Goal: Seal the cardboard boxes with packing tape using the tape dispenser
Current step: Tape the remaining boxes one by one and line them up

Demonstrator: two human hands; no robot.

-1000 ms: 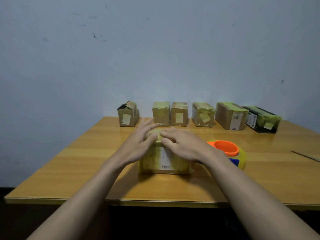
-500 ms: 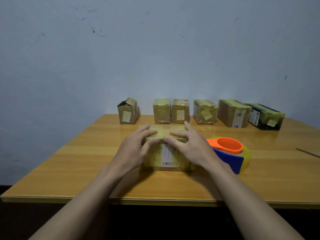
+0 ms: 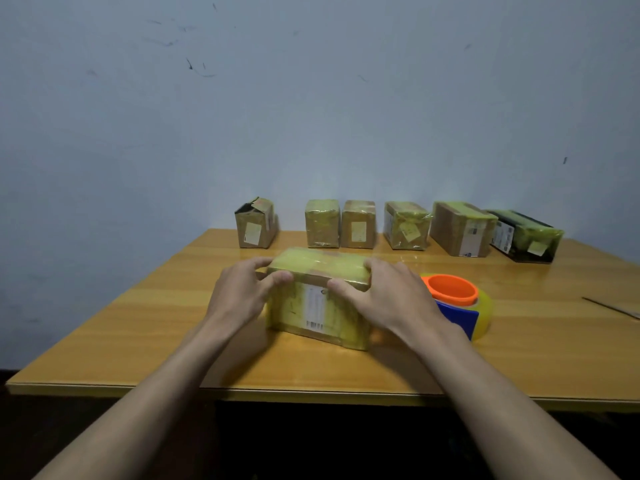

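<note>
A cardboard box (image 3: 318, 306) wrapped in yellowish tape, with a white barcode label on its near face, sits in the middle of the wooden table (image 3: 138, 334). My left hand (image 3: 242, 292) grips its left end, thumb on the near top edge and fingers over the top. At the right end my right hand (image 3: 391, 299) grips the same way. The tape dispenser (image 3: 457, 306), orange core, blue body and a yellowish tape roll, lies on the table just right of my right hand, untouched.
Several taped cardboard boxes stand in a row along the wall; the leftmost box (image 3: 256, 225) has a torn top and the rightmost box (image 3: 523, 237) is dark. A thin flat object (image 3: 613, 306) lies at the right edge.
Both hands slid apart from the middle of the box top to its two ends and now grip it. The box's right end has turned slightly toward me.
</note>
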